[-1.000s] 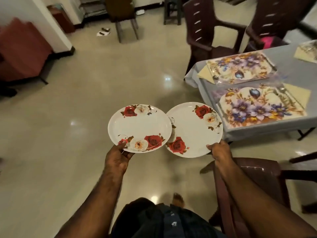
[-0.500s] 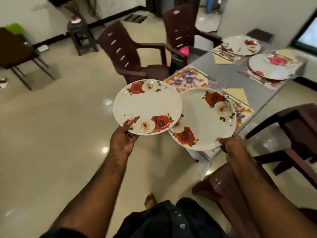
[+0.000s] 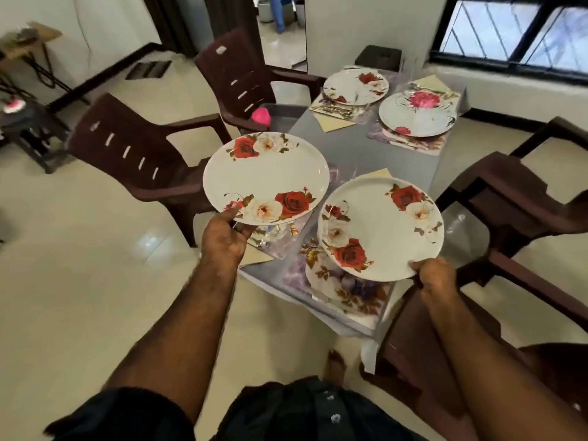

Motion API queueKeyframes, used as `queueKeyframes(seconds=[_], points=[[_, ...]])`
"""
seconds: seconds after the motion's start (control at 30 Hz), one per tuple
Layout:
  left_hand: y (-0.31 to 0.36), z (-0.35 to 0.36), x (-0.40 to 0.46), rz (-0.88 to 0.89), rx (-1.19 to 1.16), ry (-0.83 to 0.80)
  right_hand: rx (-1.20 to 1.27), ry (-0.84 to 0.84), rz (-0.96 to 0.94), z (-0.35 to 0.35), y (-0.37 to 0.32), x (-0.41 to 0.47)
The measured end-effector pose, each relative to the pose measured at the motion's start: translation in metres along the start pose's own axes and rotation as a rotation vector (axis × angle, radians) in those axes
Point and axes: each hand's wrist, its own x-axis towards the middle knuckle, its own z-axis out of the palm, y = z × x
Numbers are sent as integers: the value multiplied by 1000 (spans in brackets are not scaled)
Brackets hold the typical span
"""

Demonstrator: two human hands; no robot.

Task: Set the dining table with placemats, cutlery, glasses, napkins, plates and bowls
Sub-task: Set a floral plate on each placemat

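Above the near end of the grey table (image 3: 366, 148), the left hand (image 3: 224, 238) pinches the near rim of one rose plate (image 3: 265, 178) while the right hand (image 3: 434, 275) grips the near edge of a second rose plate (image 3: 380, 227) over a floral placemat (image 3: 346, 291). Beyond both hands, two more plates (image 3: 354, 85) sit on mats at the far end, with brown chairs (image 3: 133, 157) on either side.

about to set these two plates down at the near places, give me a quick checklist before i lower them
1. Left hand grips the left plate by its rim: ok
2. Right hand grips the right plate: ok
3. Near right placemat lies flat below the right plate: ok
4. Near left placemat free for the left plate: cannot tell, the plate hides it
5. Far places already have plates: ok
6. Near cutlery clear of the landing spots: cannot tell
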Motion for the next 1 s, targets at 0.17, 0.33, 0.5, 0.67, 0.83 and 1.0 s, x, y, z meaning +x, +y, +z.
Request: queueKeyframes(seconds=[0.17, 0.33, 0.5, 0.67, 0.83, 1.0], points=[[-1, 21, 28, -11, 12, 58, -105, 20, 56, 2, 8, 16], [1, 37, 54, -50, 49, 85, -222, -14, 86, 19, 30, 31], [3, 41, 77, -82, 92, 101, -358, -17, 69, 40, 36, 36], [5, 42, 84, -87, 113, 107, -847, -54, 1, 44, 36, 44], [6, 47, 85, -71, 90, 119, -1239, -52, -364, 38, 35, 33], [3, 51, 82, -53, 95, 143, -1581, -494, -436, 30, 23, 56]])
